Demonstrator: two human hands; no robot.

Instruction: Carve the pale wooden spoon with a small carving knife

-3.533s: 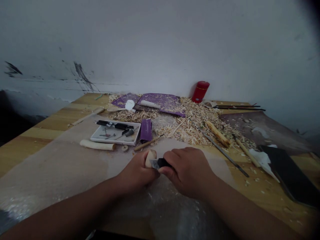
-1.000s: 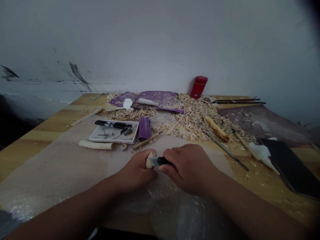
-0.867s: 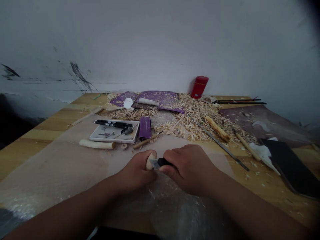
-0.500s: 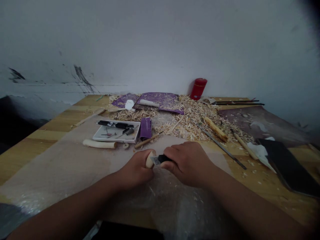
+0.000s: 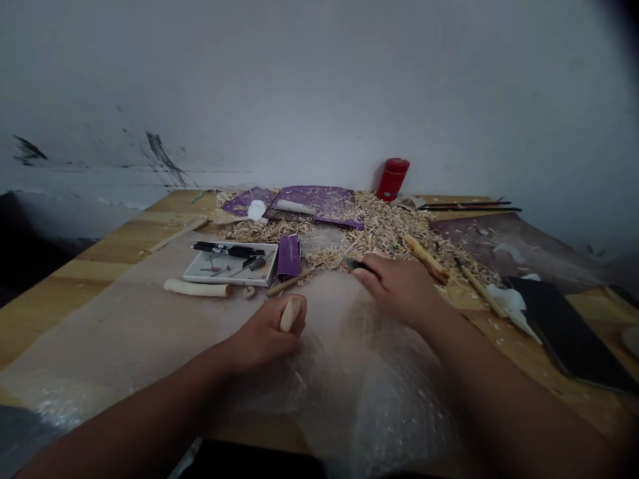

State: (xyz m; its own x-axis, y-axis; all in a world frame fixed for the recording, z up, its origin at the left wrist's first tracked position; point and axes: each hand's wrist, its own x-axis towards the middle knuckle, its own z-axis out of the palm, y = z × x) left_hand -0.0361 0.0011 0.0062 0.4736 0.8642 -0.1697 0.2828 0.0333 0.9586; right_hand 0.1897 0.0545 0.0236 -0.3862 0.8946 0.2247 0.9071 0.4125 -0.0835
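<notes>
In my left hand (image 5: 272, 332) is a pale piece of wood (image 5: 290, 314), its rounded end sticking up out of the closed fist. The rest of the piece is hidden by my fingers. My right hand (image 5: 399, 283) grips a carving knife (image 5: 360, 265) with a dark handle, its short blade pointing left and away from me near the wood shavings (image 5: 384, 223). Knife and wood are apart, with the plastic sheet (image 5: 334, 319) on the table showing between them.
A white tray (image 5: 229, 277) of small tools stands left of centre beside a purple roll (image 5: 288, 258). A curved pale stick (image 5: 197, 288) lies before it. The red canister (image 5: 393, 178) leans against the wall. At right are a dark flat slab (image 5: 569, 332) and a thin stick (image 5: 482, 289).
My right hand has drawn the knife off the wood, moving up and to the right. The left hand has tilted the wood so that its end points more upward.
</notes>
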